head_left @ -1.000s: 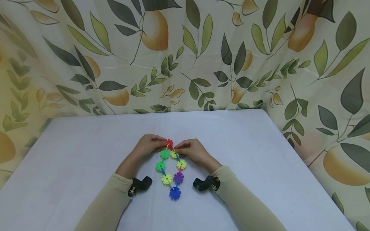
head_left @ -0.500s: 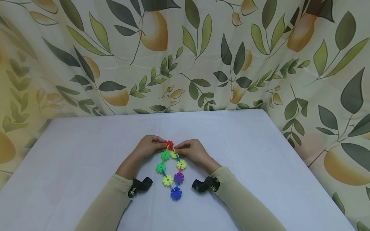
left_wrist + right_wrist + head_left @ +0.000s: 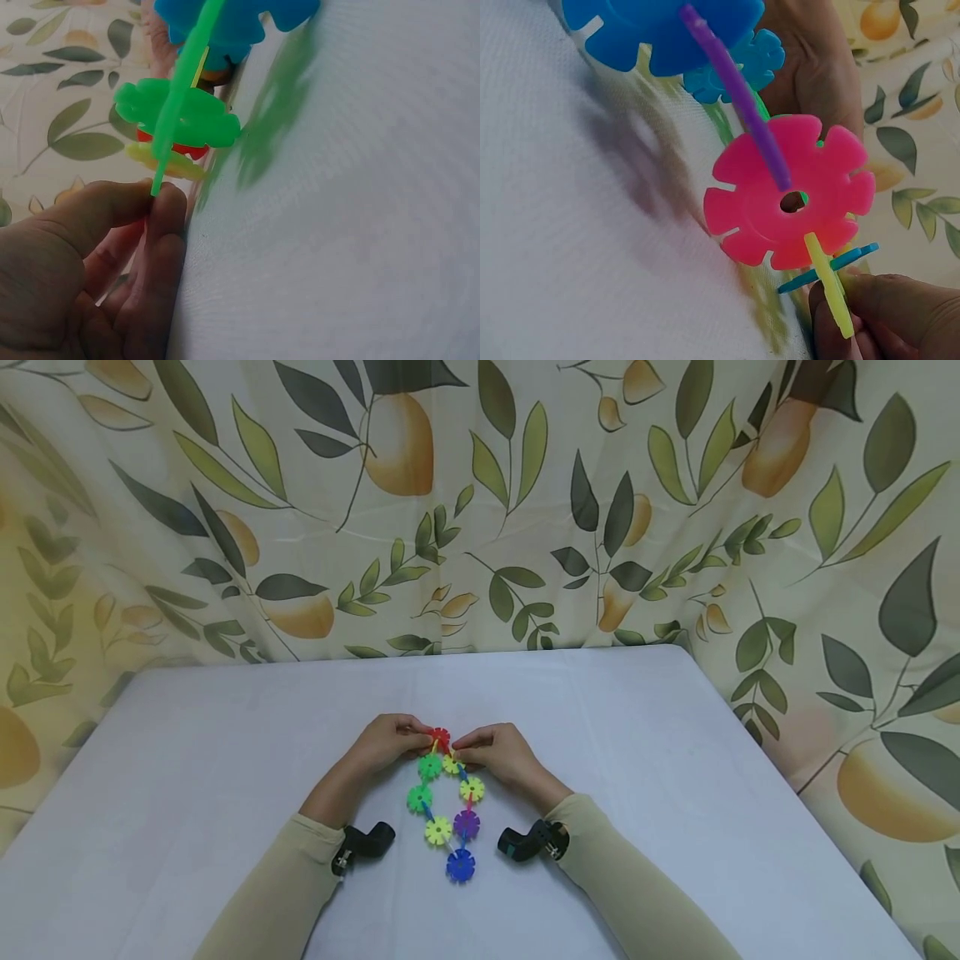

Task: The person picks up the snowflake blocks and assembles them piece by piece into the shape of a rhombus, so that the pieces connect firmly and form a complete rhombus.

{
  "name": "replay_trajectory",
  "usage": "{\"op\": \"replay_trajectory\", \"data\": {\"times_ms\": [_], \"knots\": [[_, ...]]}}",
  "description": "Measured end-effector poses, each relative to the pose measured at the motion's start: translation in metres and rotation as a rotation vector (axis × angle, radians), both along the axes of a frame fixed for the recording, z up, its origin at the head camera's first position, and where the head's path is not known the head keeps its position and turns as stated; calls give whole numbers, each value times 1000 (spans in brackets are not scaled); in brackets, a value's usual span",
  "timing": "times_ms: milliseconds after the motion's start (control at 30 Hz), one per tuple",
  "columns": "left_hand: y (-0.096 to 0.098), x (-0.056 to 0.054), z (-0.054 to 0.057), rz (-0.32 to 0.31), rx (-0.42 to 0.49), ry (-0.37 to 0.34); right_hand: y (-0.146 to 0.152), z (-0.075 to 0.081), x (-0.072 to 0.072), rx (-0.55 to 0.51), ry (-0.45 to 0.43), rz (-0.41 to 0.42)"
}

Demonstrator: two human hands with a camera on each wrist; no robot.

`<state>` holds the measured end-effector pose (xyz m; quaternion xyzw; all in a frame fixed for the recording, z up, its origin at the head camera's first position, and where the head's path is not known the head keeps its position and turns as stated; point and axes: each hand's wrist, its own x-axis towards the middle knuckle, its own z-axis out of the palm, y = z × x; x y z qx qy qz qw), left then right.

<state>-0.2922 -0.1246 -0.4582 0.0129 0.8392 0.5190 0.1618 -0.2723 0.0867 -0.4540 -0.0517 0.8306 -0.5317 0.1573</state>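
A loop-shaped chain of plastic snowflake discs (image 3: pixel 466 824) stands on the white table, its notched discs slotted into one another. My left hand (image 3: pixel 386 745) pinches the chain's far end at a red disc (image 3: pixel 441 738); in the left wrist view a green disc (image 3: pixel 177 112) partly covers the fingertips. Opposite it, my right hand (image 3: pixel 501 752) pinches the chain beside a yellow disc (image 3: pixel 452 765). The right wrist view shows a pink disc (image 3: pixel 787 161) and a thin blue disc near the thumb. The exact disc between the right fingertips is partly hidden. A blue disc (image 3: pixel 461 866) forms the near end.
A white cloth (image 3: pixel 225 760) covers the table. Behind and beside it hangs a curtain (image 3: pixel 517 552) printed with leaves and fruit. Black wrist cameras (image 3: pixel 367 840) sit on both forearms, on either side of the chain.
The chain's near end has swung slightly to the right, and its red end has come a little nearer. Both hands keep their hold in almost the same place.
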Motion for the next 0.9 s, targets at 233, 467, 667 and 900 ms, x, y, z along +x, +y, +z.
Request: {"op": "replay_trajectory", "data": {"times_ms": [233, 467, 667, 900], "knots": [[-1, 0, -2, 0, -17, 8, 0, -1, 0, 0, -7, -11], [-3, 1, -2, 20, 7, 10, 0, -1, -1, -36, -18, -37], [-5, 1, 0, 23, 34, -38, 4, -4, -4, -52, -10, -52], [-7, 1, 1, -26, 12, -108, 13, -5, -14, -49, -10, -125]]}}
